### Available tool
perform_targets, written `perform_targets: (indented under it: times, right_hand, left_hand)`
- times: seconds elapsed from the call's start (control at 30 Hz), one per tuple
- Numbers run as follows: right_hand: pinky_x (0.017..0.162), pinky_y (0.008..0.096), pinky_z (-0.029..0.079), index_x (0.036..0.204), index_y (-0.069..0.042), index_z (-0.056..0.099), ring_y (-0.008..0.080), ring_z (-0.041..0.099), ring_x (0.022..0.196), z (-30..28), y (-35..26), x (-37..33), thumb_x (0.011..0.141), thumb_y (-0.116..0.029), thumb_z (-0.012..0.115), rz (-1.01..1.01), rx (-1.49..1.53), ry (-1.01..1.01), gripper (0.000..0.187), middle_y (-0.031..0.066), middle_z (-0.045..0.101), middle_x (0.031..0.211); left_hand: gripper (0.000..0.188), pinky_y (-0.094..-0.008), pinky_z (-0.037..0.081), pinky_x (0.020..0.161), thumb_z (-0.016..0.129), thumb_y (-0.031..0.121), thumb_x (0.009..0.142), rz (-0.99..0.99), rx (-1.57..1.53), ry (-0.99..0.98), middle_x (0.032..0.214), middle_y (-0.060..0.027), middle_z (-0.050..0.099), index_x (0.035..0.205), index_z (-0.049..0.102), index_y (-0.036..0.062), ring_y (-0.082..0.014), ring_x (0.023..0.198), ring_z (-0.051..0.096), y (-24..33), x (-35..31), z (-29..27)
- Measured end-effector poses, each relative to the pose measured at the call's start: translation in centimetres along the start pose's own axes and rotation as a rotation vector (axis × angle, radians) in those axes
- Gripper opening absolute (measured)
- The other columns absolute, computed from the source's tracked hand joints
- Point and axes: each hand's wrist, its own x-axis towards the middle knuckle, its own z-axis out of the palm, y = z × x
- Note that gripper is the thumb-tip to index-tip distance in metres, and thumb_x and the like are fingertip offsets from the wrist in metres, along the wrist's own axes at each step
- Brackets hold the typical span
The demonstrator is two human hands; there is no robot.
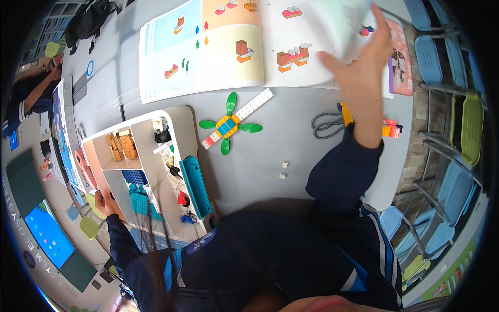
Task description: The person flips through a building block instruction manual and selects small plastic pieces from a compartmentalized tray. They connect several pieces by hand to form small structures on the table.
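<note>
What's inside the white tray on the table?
White tray: tan-orange bricks, dark blue pieces, teal bricks, black pieces, a red piece, plus loose white bits. Whatever lies beneath the top pieces is covered; can't tell.

Person in dark navy jacket (254, 255), long left sleeve (122, 242) and right sleeve (340, 177) matching; white-and-blue stripes (384, 244) along right side, bright blue panel (358, 281) edged white, small pale emblem (204, 241) on front; loose strands of long hair (155, 223); left hand (105, 204) and right hand (364, 67) bare
</note>
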Motion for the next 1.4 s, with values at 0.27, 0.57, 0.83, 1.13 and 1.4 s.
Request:
perform_targets:
  times: [0.27,0.57,0.83,1.13,1.4]
  right_hand:
    - [0.098,0.0334,0.046,0.147,0.000,0.030,0.0276,0.057,0.115,-5.3,4.2,-0.6,0.070,0.005,0.064,0.447,0.328,0.026,0.085,0.0201,0.053,0.131]
    - [0.093,0.0324,0.048,0.130,0.003,0.058,0.0269,0.063,0.107,-5.5,5.8,-0.9,0.072,0.008,0.061,0.457,0.291,-0.113,0.058,0.0217,0.064,0.118]
    - [0.092,0.0332,0.049,0.129,0.004,0.058,0.0283,0.065,0.105,-5.3,6.5,-1.1,0.075,0.003,0.063,0.531,0.261,-0.144,0.054,0.0256,0.064,0.120]
    - [0.086,0.0265,0.048,0.133,0.001,0.057,0.0158,0.063,0.096,-4.9,6.5,-1.0,0.081,0.001,0.065,0.511,0.154,-0.156,0.052,0.0140,0.066,0.115]
    - [0.099,0.0319,0.044,0.132,0.002,0.056,0.0309,0.060,0.114,-5.1,5.5,-1.1,0.073,0.005,0.045,0.462,0.259,-0.140,0.060,0.0251,0.062,0.123]
  left_hand:
    - [0.029,-0.0273,0.047,0.078,0.063,0.024,0.097,0.011,0.103,-0.004,0.090,-0.0066,0.066,0.104,0.063,-0.0040,-0.0141,0.084,0.059,1.8,0.2,0.8]
    - [0.025,-0.0274,0.044,0.076,0.065,0.022,0.096,0.068,0.102,0.042,0.085,-0.0049,0.060,0.095,0.060,-0.0029,-0.0142,0.082,0.055,-6.5,1.1,-2.5]
    - [0.025,-0.0268,0.044,0.076,0.065,0.021,0.096,-0.033,0.026,0.004,0.086,-0.0043,0.061,0.099,0.062,-0.0038,-0.0133,0.081,0.055,-3.8,0.9,-1.7]
    - [0.033,-0.0274,0.044,0.073,0.066,0.030,0.095,0.042,0.015,0.021,0.082,-0.0043,0.061,0.096,0.062,-0.0024,-0.0134,0.078,0.054,-0.6,0.4,-0.4]
    - [0.030,-0.0285,0.046,0.073,0.064,0.026,0.097,0.042,0.054,0.026,0.084,-0.0064,0.063,0.096,0.061,-0.0039,-0.0151,0.078,0.056,-2.5,0.0,-0.5]
